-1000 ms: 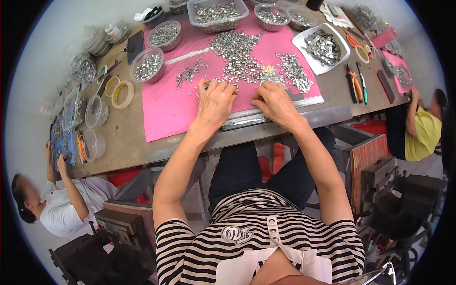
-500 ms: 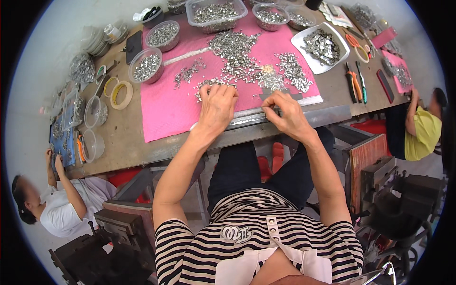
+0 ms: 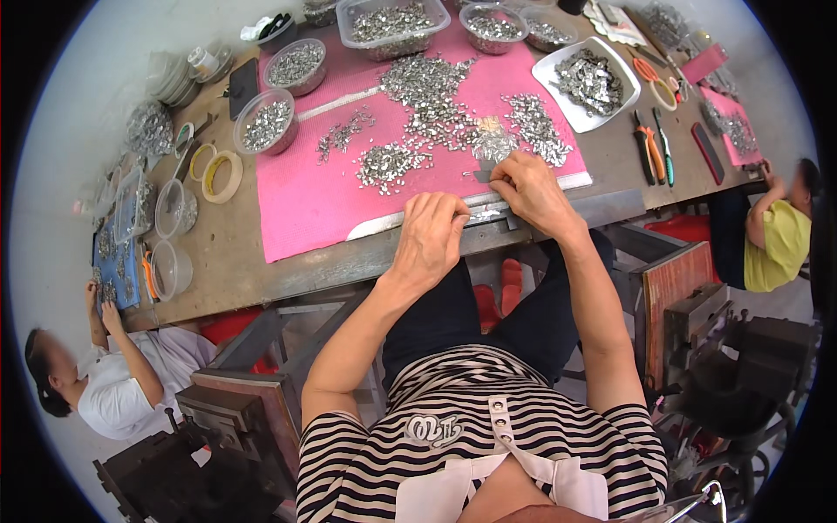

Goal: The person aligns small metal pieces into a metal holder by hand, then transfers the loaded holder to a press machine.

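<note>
At the mat's near edge, my left hand (image 3: pixel 431 234) is closed with fingertips pinched together, over the left end of a shiny metal strip (image 3: pixel 488 214). My right hand (image 3: pixel 534 193) is also pinched, just above the strip and beside a flat grey piece (image 3: pixel 480 176). Whatever lies between the fingertips of each hand is too small or hidden to make out. On the pink mat (image 3: pixel 305 209), a small pile of silvery metal pieces (image 3: pixel 388 166) lies beyond my left hand. A pile of thin silvery pieces (image 3: pixel 493 145) is just past my right fingers.
Tubs of metal parts (image 3: pixel 266 122) and a white tray (image 3: pixel 582 87) line the mat's far side. Pliers (image 3: pixel 649 152), scissors (image 3: pixel 654 83) and a red bar (image 3: pixel 707 155) lie right; tape rolls (image 3: pixel 222 177) lie left. People sit on both sides (image 3: pixel 139 375).
My left hand has moved from the small pile back toward me and right, to the metal strip, uncovering the pile. My right hand has shifted slightly right and away from me.
</note>
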`<state>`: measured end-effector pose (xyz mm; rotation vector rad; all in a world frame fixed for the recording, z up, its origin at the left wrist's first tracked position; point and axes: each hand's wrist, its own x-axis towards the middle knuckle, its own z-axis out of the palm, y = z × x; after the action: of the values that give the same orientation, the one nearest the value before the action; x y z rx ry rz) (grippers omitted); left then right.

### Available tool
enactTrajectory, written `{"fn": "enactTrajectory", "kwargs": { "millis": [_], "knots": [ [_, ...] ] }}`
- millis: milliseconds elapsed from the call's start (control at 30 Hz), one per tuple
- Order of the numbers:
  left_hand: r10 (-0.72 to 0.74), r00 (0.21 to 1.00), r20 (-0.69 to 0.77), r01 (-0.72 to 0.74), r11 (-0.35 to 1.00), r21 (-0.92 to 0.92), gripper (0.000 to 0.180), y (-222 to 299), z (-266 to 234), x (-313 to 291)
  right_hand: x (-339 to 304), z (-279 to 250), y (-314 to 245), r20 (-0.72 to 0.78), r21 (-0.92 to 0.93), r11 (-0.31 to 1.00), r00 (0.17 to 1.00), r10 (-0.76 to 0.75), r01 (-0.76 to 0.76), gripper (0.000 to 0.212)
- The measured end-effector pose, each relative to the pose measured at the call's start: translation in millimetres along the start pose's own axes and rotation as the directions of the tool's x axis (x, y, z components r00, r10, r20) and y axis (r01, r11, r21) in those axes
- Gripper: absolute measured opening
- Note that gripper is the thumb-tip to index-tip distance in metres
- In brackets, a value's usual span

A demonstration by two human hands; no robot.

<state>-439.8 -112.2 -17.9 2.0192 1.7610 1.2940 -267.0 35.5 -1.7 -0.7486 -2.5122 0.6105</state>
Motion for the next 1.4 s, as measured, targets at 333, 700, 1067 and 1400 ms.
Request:
{"fn": "enactTrajectory", "kwargs": {
  "millis": [333,700,1067,1400],
  "knots": [
    [0.109,0.992,-0.057,-0.098,0.981,0.166,0.020,6,3,-5,-26,6,-28,-0.135,0.207,0.976,0.990,-0.045,0.072,0.009],
    [0.091,0.979,-0.183,-0.067,0.989,0.130,0.042,-2,10,-22,-31,20,-33,-0.121,0.162,0.972,0.981,-0.154,0.173,0.011],
    [0.086,0.975,-0.206,-0.064,0.992,0.107,0.041,-5,11,-24,-31,14,-38,-0.129,-0.005,0.956,0.948,-0.293,0.294,0.017],
    [0.124,0.980,-0.158,-0.097,0.980,0.171,0.034,-4,9,-24,-38,1,-18,-0.085,0.310,0.951,0.996,0.017,0.010,0.021]
  ]
}}
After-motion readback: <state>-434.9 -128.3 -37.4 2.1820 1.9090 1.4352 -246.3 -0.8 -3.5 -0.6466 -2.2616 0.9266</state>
